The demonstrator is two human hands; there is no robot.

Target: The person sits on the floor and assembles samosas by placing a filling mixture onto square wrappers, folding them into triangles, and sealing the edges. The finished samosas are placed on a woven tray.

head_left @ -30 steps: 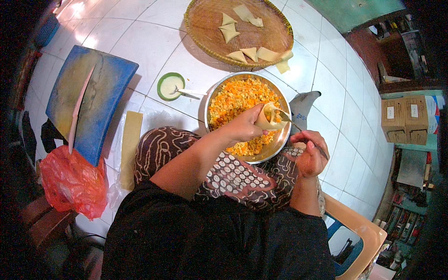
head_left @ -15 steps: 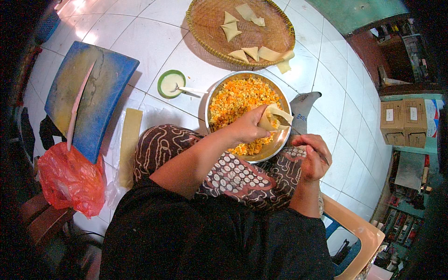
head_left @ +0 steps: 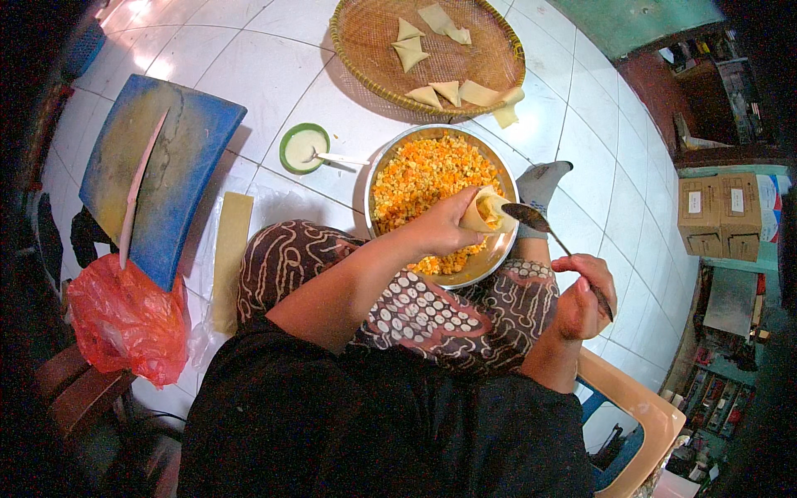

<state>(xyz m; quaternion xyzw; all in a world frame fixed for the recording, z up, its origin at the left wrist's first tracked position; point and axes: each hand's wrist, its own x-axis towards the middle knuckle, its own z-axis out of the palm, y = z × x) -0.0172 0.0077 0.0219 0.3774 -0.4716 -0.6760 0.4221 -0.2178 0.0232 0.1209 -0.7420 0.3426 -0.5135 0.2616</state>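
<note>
My left hand (head_left: 444, 225) is closed round a pale dough wrapper (head_left: 479, 214) folded into a cone, with bits of filling showing in its mouth. It holds the cone over the right side of a metal bowl (head_left: 405, 133) of chopped orange and pale yellow filling (head_left: 427, 170). My right hand (head_left: 586, 297) grips the handle of a metal spoon (head_left: 526, 217). The spoon's dark bowl is just right of the cone's mouth; whether anything lies in it I cannot tell. Below, my lap is covered by brown patterned cloth (head_left: 432, 319).
A round woven tray (head_left: 365, 75) beyond the bowl carries folded triangles and loose wrappers. Left are a small green bowl (head_left: 305, 148) of white paste with a spoon, a wrapper strip (head_left: 232, 261), a blue board (head_left: 195, 141) with a knife (head_left: 143, 187), and a red plastic bag (head_left: 129, 319).
My right hand has moved right, drawing the spoon out of the wrapper, so its bowl and handle now show. The wrapper looks more upright and rounded in my left hand.
</note>
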